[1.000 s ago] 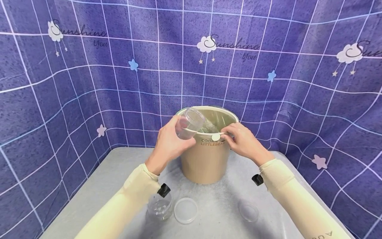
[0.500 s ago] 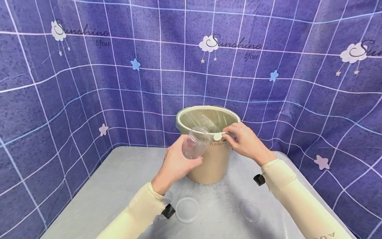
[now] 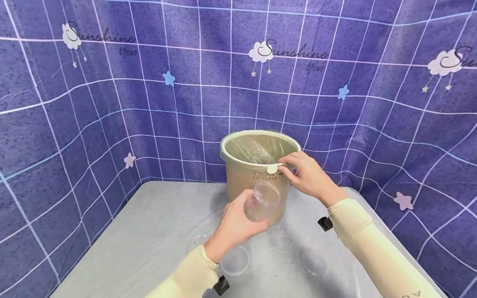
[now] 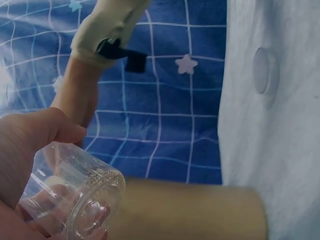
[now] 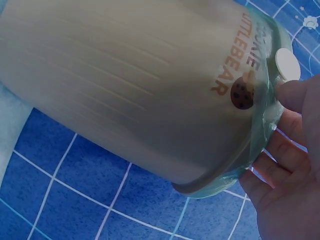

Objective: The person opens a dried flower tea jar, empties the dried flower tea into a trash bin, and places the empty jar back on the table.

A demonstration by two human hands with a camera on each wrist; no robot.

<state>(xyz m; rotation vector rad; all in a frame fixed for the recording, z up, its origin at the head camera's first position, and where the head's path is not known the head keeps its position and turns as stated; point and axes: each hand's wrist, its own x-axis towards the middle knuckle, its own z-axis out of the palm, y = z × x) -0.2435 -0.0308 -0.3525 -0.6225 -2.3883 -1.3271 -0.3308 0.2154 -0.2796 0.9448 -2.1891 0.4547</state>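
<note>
A clear plastic jar (image 3: 265,198) without a lid is gripped in my left hand (image 3: 238,219), tilted, in front of the bin. The left wrist view shows the transparent jar (image 4: 80,195) between thumb and fingers. My right hand (image 3: 307,176) pinches the front right rim of a beige trash bin (image 3: 242,182) lined with a thin greenish bag (image 3: 257,151). In the right wrist view, thumb and fingers of the right hand (image 5: 290,150) hold the rim beside a white round tab (image 5: 287,64).
On the grey table (image 3: 160,223) lie a clear round lid (image 3: 235,261) and another clear lid (image 3: 312,261). A second clear container (image 3: 197,242) is partly hidden behind the left forearm. Blue grid-patterned cloth (image 3: 179,132) stands behind and on both sides.
My left hand has brought the jar back from above the bin's opening, down and to the right, in front of the bin. My right hand keeps its place on the rim.
</note>
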